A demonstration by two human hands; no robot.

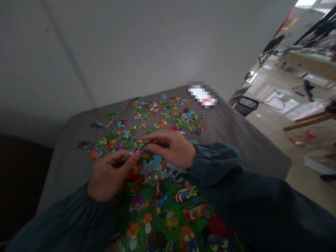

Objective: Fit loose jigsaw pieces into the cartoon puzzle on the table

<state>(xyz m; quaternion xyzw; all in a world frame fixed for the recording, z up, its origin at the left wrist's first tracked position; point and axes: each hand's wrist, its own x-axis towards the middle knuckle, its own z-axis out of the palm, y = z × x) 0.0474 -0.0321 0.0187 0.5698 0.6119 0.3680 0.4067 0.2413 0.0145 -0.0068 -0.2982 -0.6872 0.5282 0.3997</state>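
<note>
My left hand (111, 175) pinches a jigsaw piece (135, 151) with purple and green print between thumb and fingers. My right hand (174, 148) comes in from the right, its thumb and forefinger closed on a green jigsaw piece (143, 144). The two pieces are close together; I cannot tell whether they are joined. Below my hands lies a large assembled jigsaw puzzle (168, 210) printed with cartoon zombies, mushrooms and plants on green. My hands and sleeves cover parts of its upper edge and sides.
Loose jigsaw pieces (187, 120) spread in groups over the grey cloth-covered table (236, 147). A phone with a lit, blurred-out screen (202, 96) lies at the back right. A pale wall (144, 45) rises behind the table. Furniture and a cable stand on the floor at right.
</note>
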